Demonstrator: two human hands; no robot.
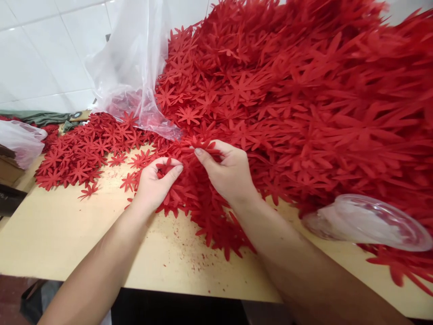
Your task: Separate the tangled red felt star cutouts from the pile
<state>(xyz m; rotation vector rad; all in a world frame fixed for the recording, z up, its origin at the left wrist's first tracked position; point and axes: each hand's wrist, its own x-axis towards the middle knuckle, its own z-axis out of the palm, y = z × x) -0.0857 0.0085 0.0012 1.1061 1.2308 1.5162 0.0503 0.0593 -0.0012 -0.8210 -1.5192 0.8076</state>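
Left hand [154,183]: grip narrow, pinching red cut-out flowers [166,169]. Right hand [227,170]: grip pinching flat flowers beside it, petals radiating; heap [304,99] behind, on surface [67,234].

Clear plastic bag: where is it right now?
Head view, upper left of centre: the bag lies open against the red flower pile, just beyond the left hand.

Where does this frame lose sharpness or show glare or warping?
Head view: the red flower pile smears into streaks toward the right edge and bulges, wide-angle style; the clear plastic piece is blurred; the plastic bag shows soft sheen. Both hands, left hand and right hand, are sharp, evenly lit.
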